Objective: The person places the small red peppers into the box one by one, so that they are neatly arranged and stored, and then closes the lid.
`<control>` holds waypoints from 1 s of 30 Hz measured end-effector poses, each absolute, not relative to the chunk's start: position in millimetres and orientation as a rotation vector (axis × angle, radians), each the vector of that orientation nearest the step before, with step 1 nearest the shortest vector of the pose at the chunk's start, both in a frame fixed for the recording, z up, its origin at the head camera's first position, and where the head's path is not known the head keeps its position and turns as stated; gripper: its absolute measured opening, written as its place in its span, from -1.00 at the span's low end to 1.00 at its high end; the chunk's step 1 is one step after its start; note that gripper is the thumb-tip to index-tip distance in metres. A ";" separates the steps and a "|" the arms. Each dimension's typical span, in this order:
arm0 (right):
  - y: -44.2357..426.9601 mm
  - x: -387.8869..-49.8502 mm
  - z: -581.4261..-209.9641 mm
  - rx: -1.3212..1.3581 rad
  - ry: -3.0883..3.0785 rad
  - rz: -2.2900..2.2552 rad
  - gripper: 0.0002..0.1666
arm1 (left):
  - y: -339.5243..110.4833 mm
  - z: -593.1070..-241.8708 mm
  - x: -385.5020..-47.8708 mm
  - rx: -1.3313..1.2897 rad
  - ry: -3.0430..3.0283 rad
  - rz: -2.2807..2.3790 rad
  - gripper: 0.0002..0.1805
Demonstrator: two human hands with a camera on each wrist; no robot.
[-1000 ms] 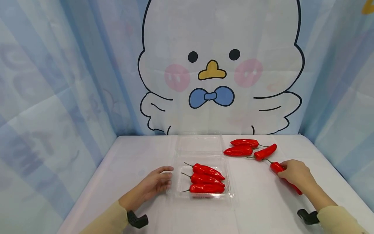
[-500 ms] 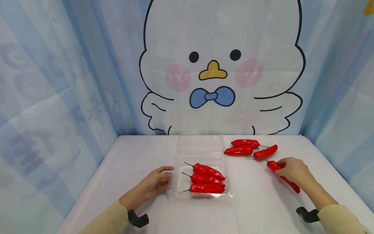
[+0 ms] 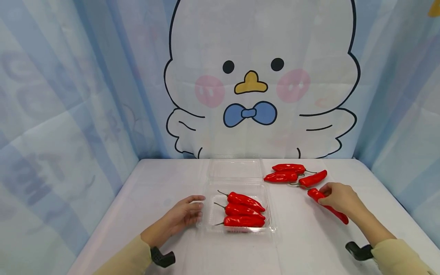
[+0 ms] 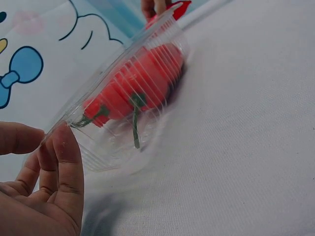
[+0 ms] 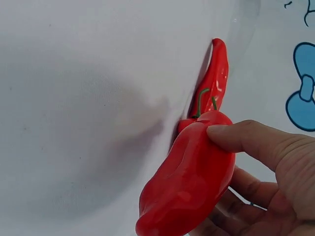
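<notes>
My left hand (image 3: 182,217) pinches the left rim of a clear plastic clamshell box (image 4: 93,155) between thumb and fingers. Its hinged lid (image 3: 235,169) lies folded back, away from me. Inside, 3 red chili peppers (image 3: 243,221) with green stems lie side by side, stems to the left. Over on the right, my right hand (image 3: 343,200) holds another red chili pepper (image 5: 189,177) with the thumb on its near side and the fingers behind. That pepper slants, stem end toward the far left, and looks raised off the table in the right wrist view.
Behind the held pepper, 3 more red chili peppers (image 3: 281,177) lie in a loose group at the far right of the box. All this is on a white-covered table (image 3: 165,175). A curtain (image 3: 254,137) with a cartoon bird stands behind it.
My right hand has moved slightly left and away from me, carrying the chili pepper along. The left hand and the box have stayed in place.
</notes>
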State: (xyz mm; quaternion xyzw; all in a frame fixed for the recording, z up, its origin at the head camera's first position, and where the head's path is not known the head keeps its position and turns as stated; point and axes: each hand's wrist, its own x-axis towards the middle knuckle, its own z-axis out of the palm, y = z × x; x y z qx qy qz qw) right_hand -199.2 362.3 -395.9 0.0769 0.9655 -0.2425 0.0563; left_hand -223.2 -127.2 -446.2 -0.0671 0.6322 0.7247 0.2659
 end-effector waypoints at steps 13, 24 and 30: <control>350.5 -201.5 -387.0 0.142 2.931 -0.736 -0.36 | -127.2 -446.7 -223.3 -0.190 1.717 1.949 -0.48; 338.7 -203.1 -377.9 0.066 2.924 -0.723 -0.40 | -125.0 -447.9 -225.5 -0.211 1.714 1.953 -0.51; 328.4 -200.1 -372.4 0.020 2.915 -0.785 -0.41 | -126.0 -447.2 -225.4 -0.207 1.713 1.952 -0.51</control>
